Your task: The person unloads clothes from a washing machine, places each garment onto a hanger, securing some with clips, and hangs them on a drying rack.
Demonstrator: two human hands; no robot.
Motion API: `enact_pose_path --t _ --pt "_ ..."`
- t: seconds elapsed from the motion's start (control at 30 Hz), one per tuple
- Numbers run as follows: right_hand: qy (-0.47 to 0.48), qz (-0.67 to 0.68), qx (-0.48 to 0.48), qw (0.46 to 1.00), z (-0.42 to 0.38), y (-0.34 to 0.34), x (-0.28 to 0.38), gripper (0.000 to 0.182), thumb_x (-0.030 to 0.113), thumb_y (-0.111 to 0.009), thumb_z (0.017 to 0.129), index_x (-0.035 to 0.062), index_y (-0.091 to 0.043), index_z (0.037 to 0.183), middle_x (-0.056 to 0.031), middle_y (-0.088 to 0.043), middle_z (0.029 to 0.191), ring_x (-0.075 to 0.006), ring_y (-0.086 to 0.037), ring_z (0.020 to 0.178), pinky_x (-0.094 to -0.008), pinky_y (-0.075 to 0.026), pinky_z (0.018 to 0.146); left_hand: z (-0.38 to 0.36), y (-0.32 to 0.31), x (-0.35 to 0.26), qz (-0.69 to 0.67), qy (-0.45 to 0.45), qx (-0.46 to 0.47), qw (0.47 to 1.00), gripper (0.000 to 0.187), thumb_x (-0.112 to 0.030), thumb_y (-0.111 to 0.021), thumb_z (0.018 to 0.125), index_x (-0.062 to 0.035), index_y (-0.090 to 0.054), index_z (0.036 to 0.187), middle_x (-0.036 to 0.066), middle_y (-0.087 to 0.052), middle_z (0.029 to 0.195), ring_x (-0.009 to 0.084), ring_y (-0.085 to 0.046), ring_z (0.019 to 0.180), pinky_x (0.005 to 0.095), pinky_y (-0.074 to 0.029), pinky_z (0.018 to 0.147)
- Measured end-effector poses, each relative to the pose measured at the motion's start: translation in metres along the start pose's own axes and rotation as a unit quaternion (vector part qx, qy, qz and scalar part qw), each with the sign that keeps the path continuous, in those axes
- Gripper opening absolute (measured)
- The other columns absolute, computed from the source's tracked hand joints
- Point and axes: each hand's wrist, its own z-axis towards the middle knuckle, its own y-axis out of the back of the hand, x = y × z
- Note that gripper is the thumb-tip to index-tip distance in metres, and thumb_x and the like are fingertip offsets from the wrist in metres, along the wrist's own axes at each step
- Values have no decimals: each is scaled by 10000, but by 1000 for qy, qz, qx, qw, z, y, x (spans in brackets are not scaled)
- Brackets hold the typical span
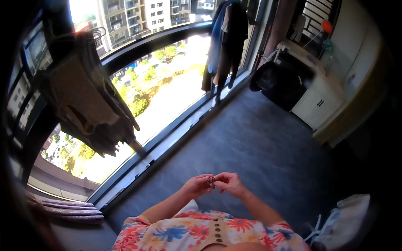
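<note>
Left hand [197, 185] and right hand [228, 183] met above the floor [251, 142], fingertips of both pinched on a small dark clip [212, 181]. Likely light, stiff, easily dropped; best held by its ends. Window [167, 83] beyond.

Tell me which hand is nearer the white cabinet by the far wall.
Right. The right hand is on the cabinet's side of the body, though well short of the white cabinet. The left hand meets it at a small item, slightly farther off.

Both forearms reach forward, left hand [197, 185] and right hand [229, 184] meeting with fingers pinched together.
</note>
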Motion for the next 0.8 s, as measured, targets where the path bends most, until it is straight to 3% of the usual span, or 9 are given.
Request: enact_pose_path --t 0.1,0.2,0.3,0.5,0.6,0.7,0.8 --pt "3 -10 -5 1000 33 30 12 179 82 -599 786 20 -582 953 -36 -615 828 -80 -580 716 -213 -479 536 51 0 -29 -40 54 34 997 260 -279 -467 870 -60 -540 990 60 -582 811 167 -572 683 271 -468 556" --pt "-1 -77 -8 997 71 58 40 181 68 -593 788 21 -574 962 -39 -616 834 -79 -580 718 -210 -480 551 96 -6 -69 15 67 59 996 286 -330 -454 868 -65 -547 925 52 -584 769 159 -563 645 272 -460 540" --pt "10 -35 -14 999 111 95 74 143 68 -573 789 -4 -569 913 -30 -615 774 -56 -552 646 -191 -448 537 153 -10 -109 55 80 -24 995 215 -288 -522 837 -79 -571 842 43 -576 714 166 -534 620 274 -410 535" --pt "24 -1 -90 996 158 196 126 113 55 -586 774 4 -567 873 -14 -609 758 -50 -553 655 -185 -452 575 243 -83 -201 232 83 77 966 204 -259 -603 804 -63 -565 762 0 -489 607 90 -423 520 214 -315 468" --pt "49 -46 -71 995 189 258 144 150 48 -616 749 5 -570 885 -21 -595 763 -57 -546 685 -191 -457 611 296 -132 -227 520 -3 54 852 201 -235 -618 798 -42 -582 754 -1 -508 622 72 -437 524 212 -334 458" --pt "78 -113 -44 990 217 318 173 168 57 -623 747 4 -574 898 -22 -587 771 -61 -541 693 -191 -457 627 359 -149 -244 613 -115 58 780 205 -226 -623 796 -24 -600 773 2 -531 645 69 -457 541 227 -377 484" --pt "124 -195 -14 973 247 377 218 170 75 -631 753 5 -580 899 -17 -581 764 -60 -539 695 -195 -457 641 399 -198 -271 670 -148 26 727 231 -242 -622 798 -12 -607 805 5 -545 661 70 -471 578 226 -399 524"
